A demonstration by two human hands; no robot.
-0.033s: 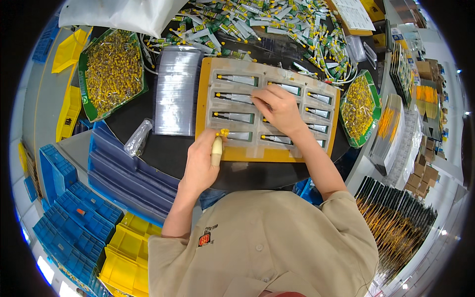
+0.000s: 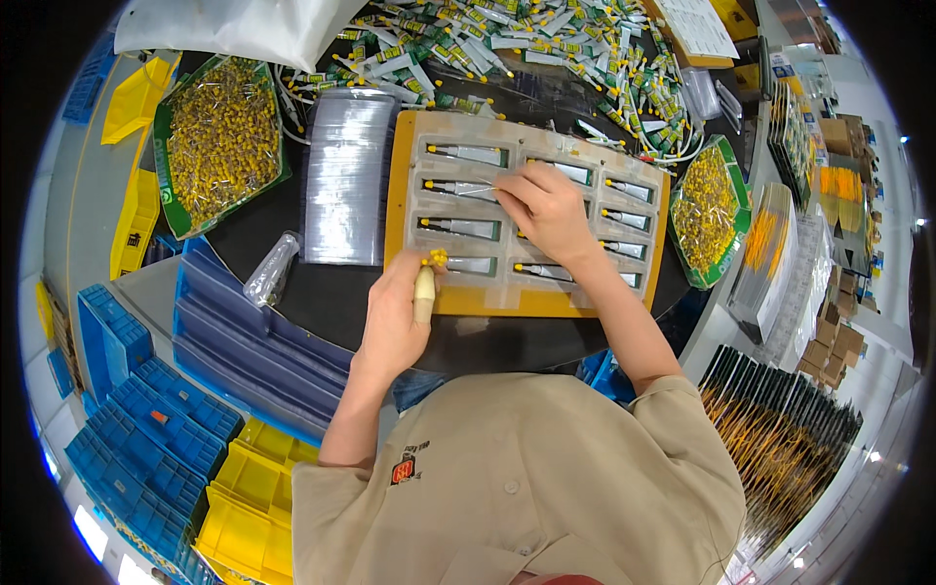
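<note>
My left hand [image 2: 395,302] is closed at the near left corner of the plastic tray [image 2: 512,290], holding a small bunch of yellow-headed pins [image 2: 435,257]. A cream finger cot [image 2: 423,295] covers one of its digits. Over the tray's middle, my right hand [image 2: 546,210] is pinched beside a silver tube [image 2: 461,189] in a left-hand pocket. A thin piece seems to show at its fingertips, too small to make out. Several similar tubes with yellow tips lie in separate pockets; my right hand and forearm partly hide some of them.
The tray rests on a yellow board [image 2: 398,185]. Loose tubes [image 2: 468,49] are heaped beyond it. Boxes of yellow-headed pins stand at left [image 2: 222,136] and right [image 2: 706,216]. A stack of clear plastic sheets [image 2: 348,180] lies left of the board, near a clear bag [image 2: 273,270].
The board and tray sit very slightly farther away, and my left hand has shifted slightly left. My right hand stays pinched at the same pocket.
</note>
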